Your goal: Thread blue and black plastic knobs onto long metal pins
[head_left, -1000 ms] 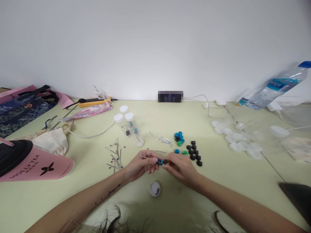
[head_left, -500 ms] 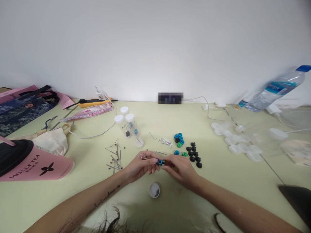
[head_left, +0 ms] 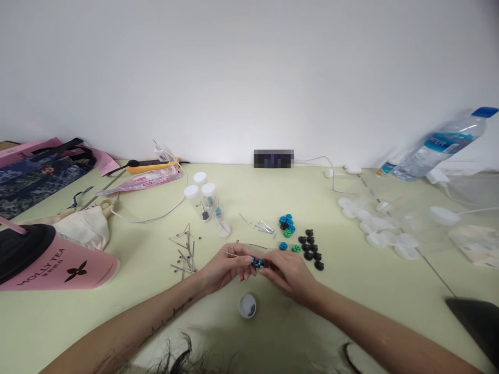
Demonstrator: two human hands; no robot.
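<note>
Between my two hands is a small blue and black part (head_left: pixel 256 263) with a thin metal rod running out to the left. My left hand (head_left: pixel 226 266) is closed, its fingertips pinching the blue end and the rod. From the other side, the fingers of my right hand (head_left: pixel 292 271) are closed on the black end. Below them stands a small white cap (head_left: pixel 247 306) with tiny dark pieces inside. Just beyond my hands lie a hex key (head_left: pixel 258 245) and a bunch of hex keys (head_left: pixel 265 228).
Blue and green knobs (head_left: pixel 287 224) and black knobs (head_left: pixel 310 248) lie to the right. Thin metal rods (head_left: pixel 185 254) are scattered at left, near clear tubes with white lids (head_left: pixel 208 188). A pink cup (head_left: pixel 66 262) stands far left; a water bottle (head_left: pixel 444 145) leans at far right.
The blue and black part has turned slightly between my fingers. My hands stay in nearly the same place, and the things on the table have not moved.
</note>
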